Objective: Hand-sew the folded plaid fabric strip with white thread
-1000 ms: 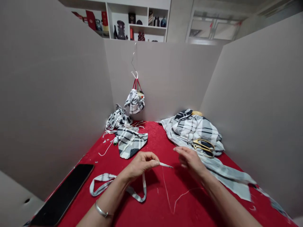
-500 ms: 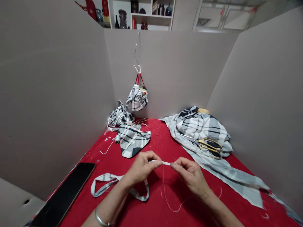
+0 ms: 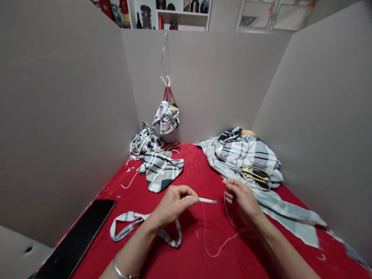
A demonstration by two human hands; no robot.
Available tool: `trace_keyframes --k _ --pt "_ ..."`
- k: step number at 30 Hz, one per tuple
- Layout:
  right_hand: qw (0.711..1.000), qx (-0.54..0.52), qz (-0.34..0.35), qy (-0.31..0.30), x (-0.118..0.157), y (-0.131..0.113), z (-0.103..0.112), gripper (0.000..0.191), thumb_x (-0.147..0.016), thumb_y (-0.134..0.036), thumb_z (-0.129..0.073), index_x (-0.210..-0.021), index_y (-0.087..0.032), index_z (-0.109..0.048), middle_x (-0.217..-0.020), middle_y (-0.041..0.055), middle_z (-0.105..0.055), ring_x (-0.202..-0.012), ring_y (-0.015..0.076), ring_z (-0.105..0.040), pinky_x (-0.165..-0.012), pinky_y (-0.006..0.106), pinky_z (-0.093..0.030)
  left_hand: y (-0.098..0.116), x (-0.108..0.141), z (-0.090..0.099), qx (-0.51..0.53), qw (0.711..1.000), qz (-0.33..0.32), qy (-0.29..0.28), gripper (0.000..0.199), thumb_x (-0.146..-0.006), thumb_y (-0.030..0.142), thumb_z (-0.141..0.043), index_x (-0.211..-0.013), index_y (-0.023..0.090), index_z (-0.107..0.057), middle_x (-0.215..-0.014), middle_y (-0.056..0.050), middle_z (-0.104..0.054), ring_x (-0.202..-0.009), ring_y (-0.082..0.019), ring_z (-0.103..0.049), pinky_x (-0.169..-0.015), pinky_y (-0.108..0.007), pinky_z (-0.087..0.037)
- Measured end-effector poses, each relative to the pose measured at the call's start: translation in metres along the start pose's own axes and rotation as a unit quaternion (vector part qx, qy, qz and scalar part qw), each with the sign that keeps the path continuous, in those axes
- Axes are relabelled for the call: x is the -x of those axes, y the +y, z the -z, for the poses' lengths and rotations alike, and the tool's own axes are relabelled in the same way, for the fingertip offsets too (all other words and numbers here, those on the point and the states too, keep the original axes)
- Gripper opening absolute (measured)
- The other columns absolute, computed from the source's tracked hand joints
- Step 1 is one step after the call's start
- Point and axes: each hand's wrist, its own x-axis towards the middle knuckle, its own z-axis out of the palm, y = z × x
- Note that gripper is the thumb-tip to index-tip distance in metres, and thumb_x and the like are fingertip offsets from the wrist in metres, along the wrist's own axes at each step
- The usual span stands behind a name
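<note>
Between left fingers (image 3: 191, 200), a fabric strip (image 3: 208, 200).

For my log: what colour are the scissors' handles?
The handles are gold, clearest in the head view.

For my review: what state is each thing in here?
Left hand, pinching the fabric strip
Fabric strip, end jutting out, remainder looped
Right hand, apart from the strip, grip unclear
Thread, slack, curving over the red cloth
Scissors, lying on the plaid fabric
Phone, lying flat, screen dark
Bag, hanging, bulging
</note>
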Motion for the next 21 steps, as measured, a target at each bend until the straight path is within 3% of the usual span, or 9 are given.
trace_keyframes --k 4,7,9,12,14,17,21 --pt "1.000 0.017 0.023 0.001 -0.034 -0.014 -0.016 0.014 -0.058 -0.025 -0.069 -0.064 -0.017 -0.059 -0.042 -0.0058 -0.045 -0.040 0.0089 -0.042 -0.042 0.024 -0.043 0.002 0.003 -0.006 0.047 0.995 0.038 -0.082 0.019 -0.071 0.030 -0.066 -0.072 0.011 -0.065 -0.061 0.003 -0.053 -0.056 -0.008 -0.039 -0.054 -0.021 -0.028" --pt "0.998 0.016 0.067 -0.005 -0.065 -0.042 -0.040 0.012 -0.059 -0.025 -0.067 -0.062 -0.017 -0.059 -0.043 -0.0056 -0.047 -0.042 0.0095 -0.045 -0.050 0.028 -0.050 0.001 0.003 -0.009 0.066 0.983 0.077 -0.150 0.022 -0.069 0.032 -0.068 -0.071 0.011 -0.065 -0.059 0.002 -0.053 -0.053 -0.007 -0.038 -0.052 -0.021 -0.027" --pt "0.992 0.002 0.123 0.018 -0.081 -0.064 -0.053 0.011 -0.066 -0.027 -0.062 -0.074 -0.018 -0.060 -0.048 -0.0077 -0.048 -0.047 0.0080 -0.049 -0.058 0.025 -0.051 0.000 0.002 -0.008 0.071 0.983 0.081 -0.149 0.023 -0.069 0.034 -0.068 -0.071 0.011 -0.065 -0.059 0.003 -0.053 -0.052 -0.007 -0.038 -0.051 -0.020 -0.026" --pt "0.987 0.006 0.158 0.026 -0.084 -0.082 -0.059 0.017 -0.071 -0.027 -0.059 -0.085 -0.018 -0.061 -0.050 -0.0093 -0.047 -0.047 0.0065 -0.049 -0.059 0.024 -0.051 -0.002 0.000 -0.003 0.072 0.993 0.052 -0.078 0.023 -0.071 0.034 -0.067 -0.072 0.011 -0.064 -0.059 0.003 -0.053 -0.054 -0.007 -0.039 -0.052 -0.020 -0.028" --pt "0.990 0.030 0.137 -0.013 -0.067 -0.073 -0.054 0.023 -0.065 -0.026 -0.067 -0.084 -0.013 -0.063 -0.051 -0.0058 -0.052 -0.047 0.0095 -0.053 -0.055 0.028 -0.051 -0.001 -0.001 -0.001 0.061 0.998 0.024 -0.024 0.022 -0.073 0.033 -0.065 -0.073 0.011 -0.063 -0.061 0.002 -0.053 -0.056 -0.008 -0.040 -0.055 -0.021 -0.030" --pt "0.994 0.052 0.076 -0.058 -0.025 -0.035 -0.035 0.036 -0.064 -0.030 -0.072 -0.096 -0.014 -0.063 -0.057 -0.0011 -0.060 -0.054 0.0172 -0.061 -0.056 0.035 -0.053 0.001 0.000 -0.001 0.025 0.999 0.002 0.019 0.019 -0.075 0.031 -0.063 -0.074 0.012 -0.064 -0.063 0.002 -0.053 -0.057 -0.009 -0.040 -0.055 -0.021 -0.030" --pt "0.996 0.086 0.006 0.017 0.013 0.012 -0.010 0.021 -0.067 -0.036 -0.071 -0.075 -0.019 -0.063 -0.063 0.0046 -0.065 -0.054 0.0199 -0.062 -0.044 0.029 -0.047 0.005 0.005 -0.002 0.028 0.999 0.004 0.024 0.018 -0.074 0.029 -0.066 -0.076 0.012 -0.065 -0.063 0.002 -0.054 -0.057 -0.008 -0.039 -0.055 -0.021 -0.030"
